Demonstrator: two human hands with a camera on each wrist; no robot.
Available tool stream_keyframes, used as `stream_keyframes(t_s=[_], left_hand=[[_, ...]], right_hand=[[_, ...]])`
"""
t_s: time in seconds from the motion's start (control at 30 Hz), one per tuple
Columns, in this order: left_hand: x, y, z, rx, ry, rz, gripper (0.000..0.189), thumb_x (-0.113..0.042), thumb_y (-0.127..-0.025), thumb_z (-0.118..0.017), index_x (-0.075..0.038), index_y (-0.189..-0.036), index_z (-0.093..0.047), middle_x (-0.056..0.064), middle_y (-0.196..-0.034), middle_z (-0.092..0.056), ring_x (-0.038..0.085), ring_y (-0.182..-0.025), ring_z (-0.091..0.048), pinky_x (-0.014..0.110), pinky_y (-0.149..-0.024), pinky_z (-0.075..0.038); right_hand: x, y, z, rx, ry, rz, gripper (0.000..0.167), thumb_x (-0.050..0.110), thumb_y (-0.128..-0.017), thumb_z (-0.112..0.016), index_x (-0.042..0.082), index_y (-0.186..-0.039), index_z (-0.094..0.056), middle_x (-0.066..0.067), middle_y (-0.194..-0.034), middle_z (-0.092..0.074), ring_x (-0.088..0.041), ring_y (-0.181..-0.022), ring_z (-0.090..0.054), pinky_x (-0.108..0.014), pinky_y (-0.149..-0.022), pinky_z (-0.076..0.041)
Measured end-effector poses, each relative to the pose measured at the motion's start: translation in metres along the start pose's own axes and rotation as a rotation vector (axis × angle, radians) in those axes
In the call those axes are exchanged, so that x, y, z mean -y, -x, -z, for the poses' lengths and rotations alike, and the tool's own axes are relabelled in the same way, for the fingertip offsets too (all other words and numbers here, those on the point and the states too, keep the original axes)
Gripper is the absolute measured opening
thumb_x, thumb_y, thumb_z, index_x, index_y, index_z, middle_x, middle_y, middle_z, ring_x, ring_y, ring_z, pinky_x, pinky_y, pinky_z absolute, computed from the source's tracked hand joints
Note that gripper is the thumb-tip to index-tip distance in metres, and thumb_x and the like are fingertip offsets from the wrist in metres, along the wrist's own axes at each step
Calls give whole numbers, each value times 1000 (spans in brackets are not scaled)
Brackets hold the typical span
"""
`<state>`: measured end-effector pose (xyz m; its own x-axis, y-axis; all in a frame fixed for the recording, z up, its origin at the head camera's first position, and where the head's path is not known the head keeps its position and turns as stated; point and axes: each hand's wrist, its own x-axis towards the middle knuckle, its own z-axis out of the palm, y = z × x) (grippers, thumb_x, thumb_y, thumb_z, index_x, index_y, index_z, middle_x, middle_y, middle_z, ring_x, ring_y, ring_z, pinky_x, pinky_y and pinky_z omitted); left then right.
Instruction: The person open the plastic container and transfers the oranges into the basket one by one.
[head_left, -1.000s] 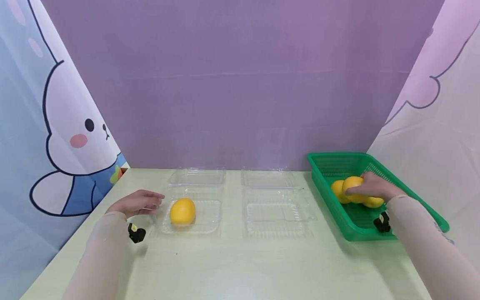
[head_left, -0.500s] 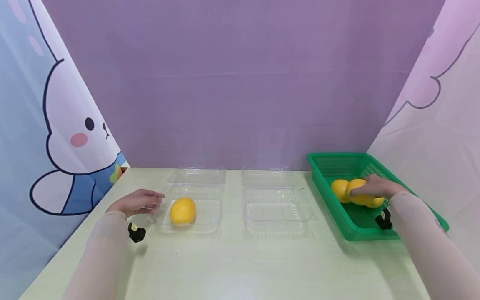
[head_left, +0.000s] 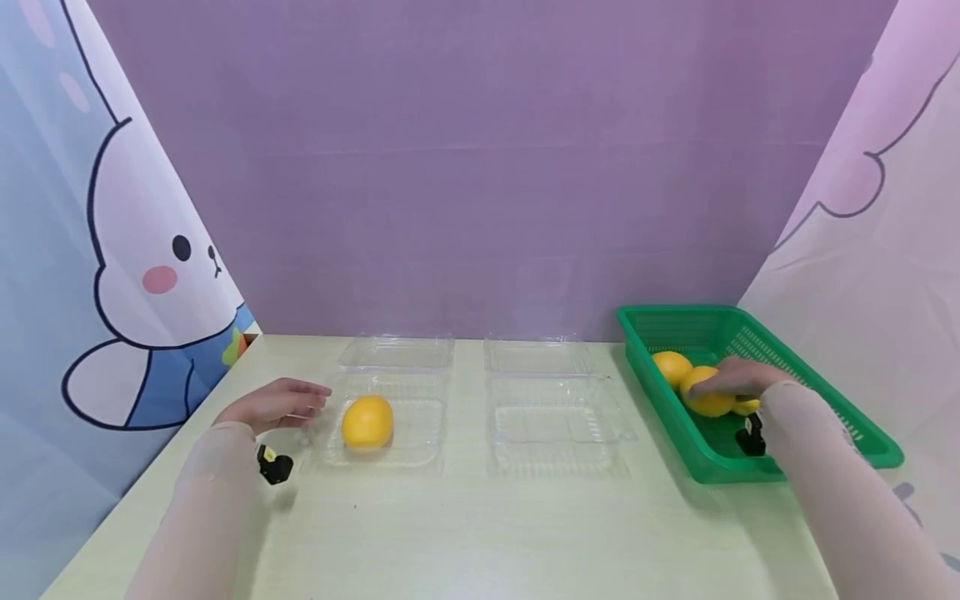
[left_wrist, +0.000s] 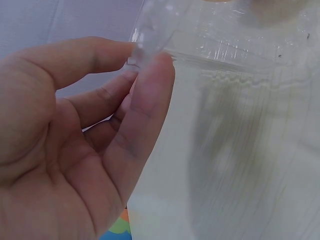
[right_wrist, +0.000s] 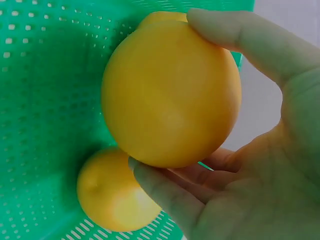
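Note:
In the head view, my right hand (head_left: 738, 379) is inside the green basket (head_left: 663, 433) and grips a yellow lemon (head_left: 697, 393). The right wrist view shows thumb and fingers around this lemon (right_wrist: 172, 95). Another lemon (head_left: 670, 367) lies to its left, and a further lemon (head_left: 747, 407) shows partly beneath the hand. On the left, my left hand (head_left: 273, 404) pinches the side of an open clear plastic box (head_left: 416, 429); its thin edge (left_wrist: 150, 37) sits at the fingertips in the left wrist view. One lemon (head_left: 367, 422) rests in that box's left part.
A second clear plastic box (head_left: 551, 425) stands open beside the first, its lid (head_left: 536, 357) folded back towards the purple backdrop (head_left: 480, 183). The first box's lid (head_left: 397, 353) is likewise folded back. All stand on a pale table (head_left: 465, 533), between printed cloths at both sides.
My right hand, with the lemon, has shifted slightly left and lower within the basket, and the lemon beside it has moved left. My left hand has stayed in place.

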<state>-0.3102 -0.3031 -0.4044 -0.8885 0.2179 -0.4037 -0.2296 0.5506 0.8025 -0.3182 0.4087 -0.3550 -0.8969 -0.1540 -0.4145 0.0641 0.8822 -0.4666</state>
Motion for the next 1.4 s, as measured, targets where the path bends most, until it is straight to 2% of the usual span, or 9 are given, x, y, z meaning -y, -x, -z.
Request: stream_keyframes(t_s=[0.17, 0.33, 0.67, 1.03, 1.17, 1.23, 1.27, 1.33, 1.4], left_hand=[[1, -1, 0, -3, 6, 6, 57, -26, -102, -58, 6, -146, -43, 26, -145, -45, 33, -119, -53, 39, -98, -52], [2, -1, 1, 4, 13, 1, 56, -25, -103, -57, 7, -146, -42, 27, -145, -45, 35, -121, -52, 40, -98, -51], [2, 1, 0, 5, 3, -6, 60, -28, -102, -59, 8, -147, -41, 28, -146, -44, 38, -122, -51, 41, -99, -51], [3, 1, 0, -7, -1, -7, 60, -28, -102, -59, 8, -146, -42, 28, -145, -45, 37, -121, -52, 41, -98, -51], [2, 2, 0, -3, 5, -9, 60, -28, -102, -60, 8, -146, -42, 28, -145, -44, 36, -120, -52, 41, -98, -51], [1, 2, 0, -1, 7, -10, 61, -29, -101, -60, 8, -146, -41, 28, -145, -44, 37, -121, -52, 41, -98, -51], [1, 2, 1, -1, 7, -10, 61, -29, -101, -60, 8, -146, -42, 28, -145, -44, 36, -121, -52, 41, -98, -51], [2, 2, 1, 0, 5, -10, 60, -28, -102, -59, 8, -146, -42, 28, -145, -44, 37, -121, -52, 41, -98, -51], [2, 1, 2, 1, 4, -13, 58, -27, -102, -58, 8, -146, -42, 29, -145, -44, 38, -122, -51, 41, -98, -51]], right_hand=[[-4, -10, -4, 30, -41, -3, 33, 34, -87, -68, 11, -67, -58, -1, -61, -51, -13, -53, -40, -29, -54, -40], [-8, -17, -10, 43, -52, -27, 34, 35, -88, -67, 12, -66, -55, 1, -60, -47, -11, -52, -36, -25, -52, -36], [2, -7, -21, 36, -111, 7, 25, 26, -86, -63, 8, -72, -53, -3, -71, -52, -16, -63, -46, -29, -62, -44], [-3, -14, -22, 22, -91, -17, 31, 31, -88, -63, 12, -68, -51, -2, -70, -52, -16, -64, -48, -30, -62, -43], [-6, -14, -19, 20, -110, -4, 35, 36, -92, -63, 11, -71, -52, -3, -75, -53, -19, -70, -50, -34, -68, -46], [-7, -13, -17, 19, -113, 4, 37, 39, -94, -62, 8, -77, -55, -5, -81, -55, -21, -76, -51, -37, -72, -47], [-7, -12, -16, 18, -115, 8, 39, 41, -95, -62, 4, -84, -58, -8, -87, -58, -24, -82, -53, -40, -77, -48], [-7, -11, -14, 17, -107, 14, 50, 44, -95, -63, -6, -103, -60, -18, -102, -59, -30, -92, -56, -44, -83, -50], [-8, -12, -12, 21, -99, 11, 72, 48, -95, -63, -15, -128, -50, -33, -124, -52, -42, -109, -54, -52, -92, -49]])
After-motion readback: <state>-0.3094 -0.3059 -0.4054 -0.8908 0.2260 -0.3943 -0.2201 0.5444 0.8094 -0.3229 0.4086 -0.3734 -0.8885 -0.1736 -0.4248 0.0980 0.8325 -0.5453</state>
